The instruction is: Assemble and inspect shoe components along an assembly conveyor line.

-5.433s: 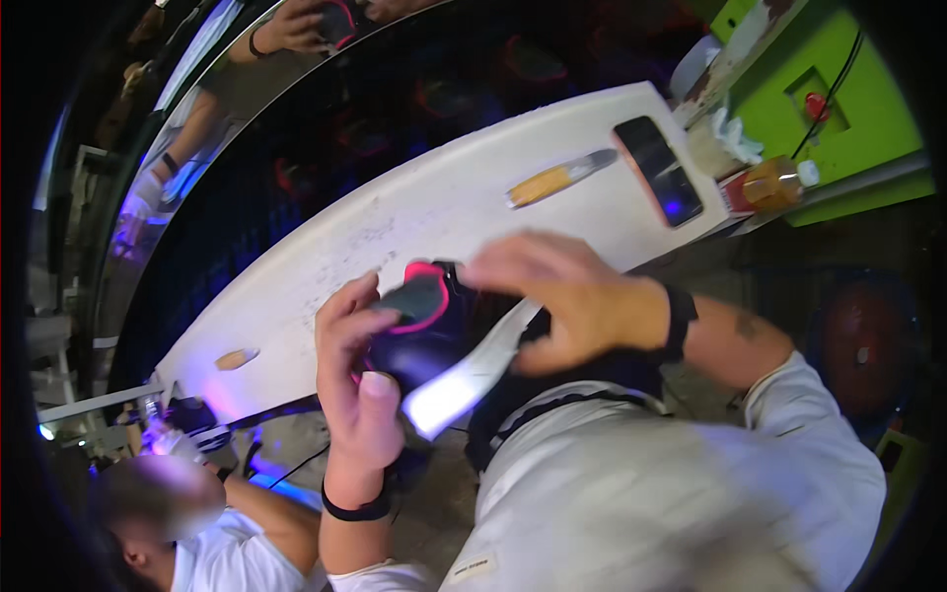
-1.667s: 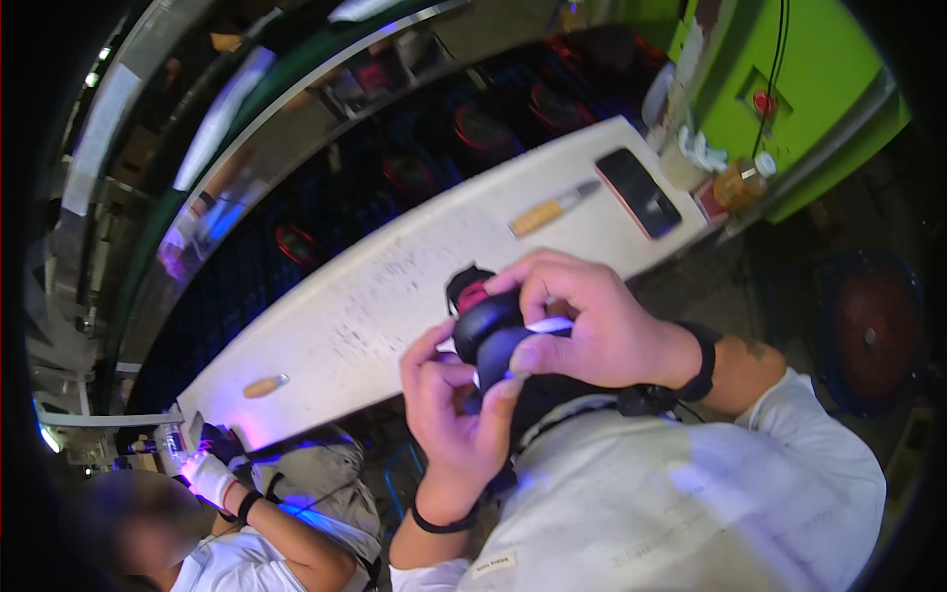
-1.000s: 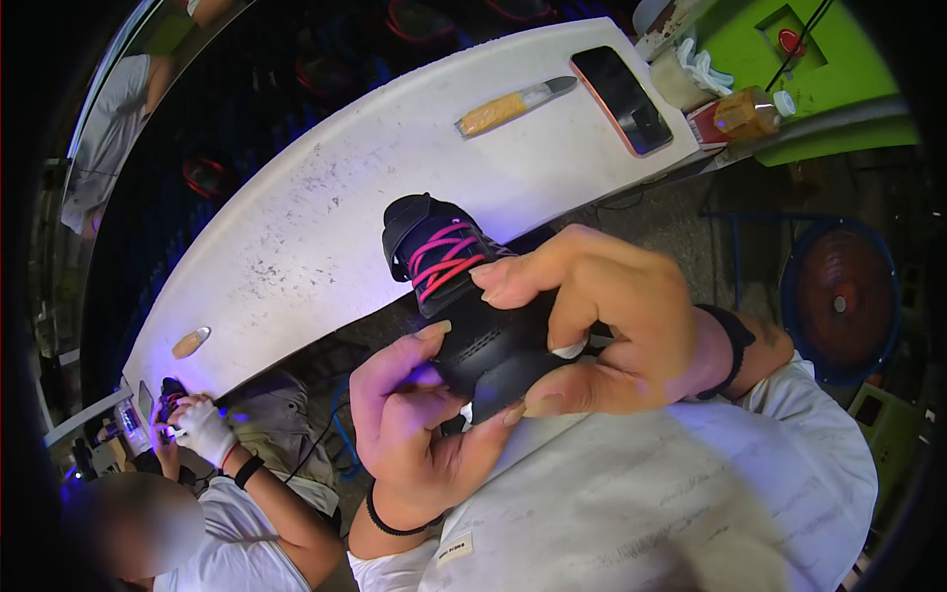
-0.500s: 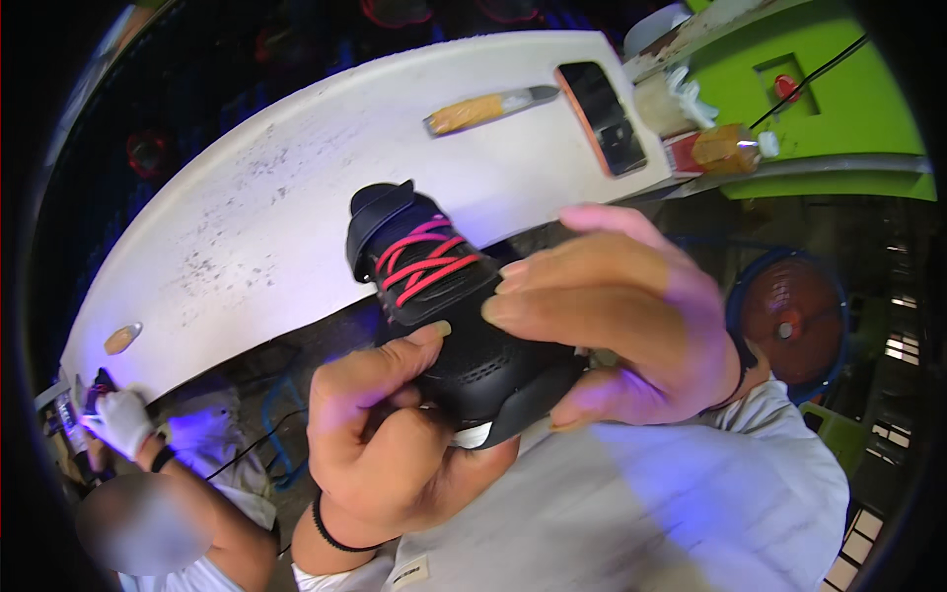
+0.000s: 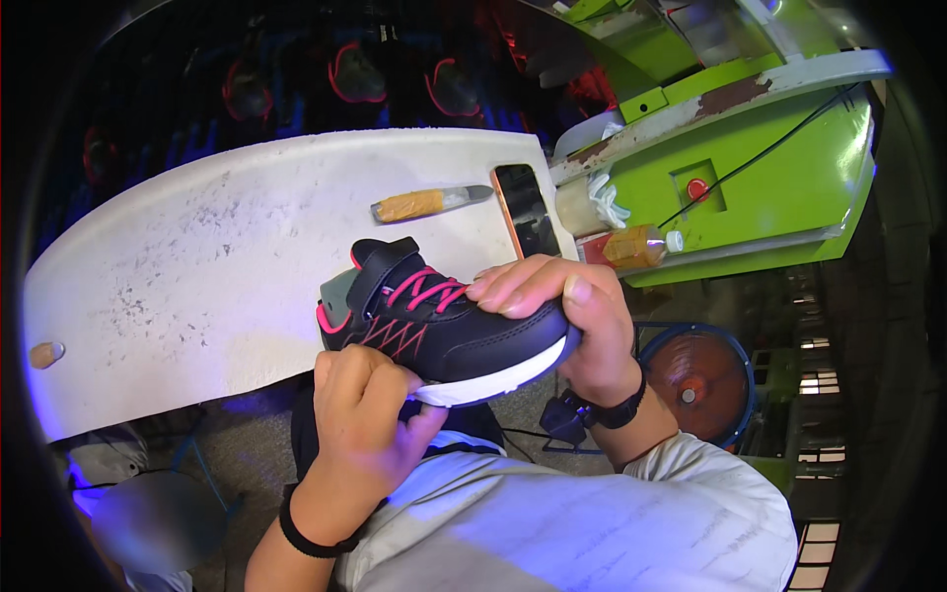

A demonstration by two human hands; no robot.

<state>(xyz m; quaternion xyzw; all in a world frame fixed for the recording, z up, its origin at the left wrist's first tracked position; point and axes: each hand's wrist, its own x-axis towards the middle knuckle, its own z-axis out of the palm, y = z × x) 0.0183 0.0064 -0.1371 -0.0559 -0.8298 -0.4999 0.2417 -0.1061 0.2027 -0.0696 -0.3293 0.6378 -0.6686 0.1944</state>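
A black sneaker [image 5: 473,345] with pink-red laces and a white sole is held above the table's near edge, its toe to the right and its side toward me. A grey-green form [image 5: 338,294] fills the heel opening. My right hand [image 5: 582,321] wraps round the toe, fingers lying over the top near the laces. Closed at the near side, my left hand [image 5: 363,400] pinches the sole edge toward the heel; its fingertips are partly hidden.
On the white curved table [image 5: 227,227] lie a knife with a wrapped handle [image 5: 414,204], a phone [image 5: 528,212] and a small tan object [image 5: 46,354]. A bottle [image 5: 636,247] stands by a green machine [image 5: 760,187]. Several shoes [image 5: 355,74] sit beyond. A fan [image 5: 695,385] is at right; another person [image 5: 158,523] is lower left.
The sneaker has turned from toe-toward-me to toe-right, showing its side and white sole. My left hand has shifted to the sole edge, my right round the toe. The view has shifted too.
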